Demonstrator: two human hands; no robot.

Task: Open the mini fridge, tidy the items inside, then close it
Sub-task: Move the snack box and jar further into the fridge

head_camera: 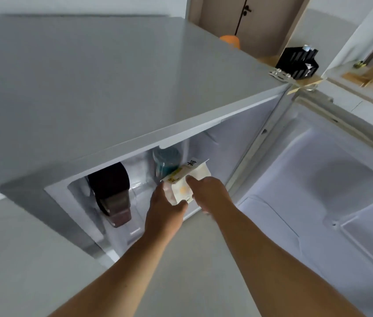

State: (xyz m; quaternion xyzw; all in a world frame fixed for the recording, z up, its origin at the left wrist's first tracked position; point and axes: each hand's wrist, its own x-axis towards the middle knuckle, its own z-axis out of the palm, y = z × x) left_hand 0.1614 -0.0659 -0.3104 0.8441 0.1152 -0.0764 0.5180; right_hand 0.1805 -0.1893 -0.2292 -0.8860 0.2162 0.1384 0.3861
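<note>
Holding the carton (186, 183) w/ both hands at the mini fridge (112, 88) mouth: left hand (166, 202) clamped on its left side, right hand (208, 191) on its right. Its long way points in, toward the teal jar (166, 162) just behind.

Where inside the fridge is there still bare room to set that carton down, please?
Free: the shelf strip between the dark bottle and the carton, and the space from the carton to the fridge's right wall. Crowded: the left end, filled by the dark bottle, and behind the carton, where a teal-lidded jar stands. Both the left hand and the right hand hold the carton.
</note>
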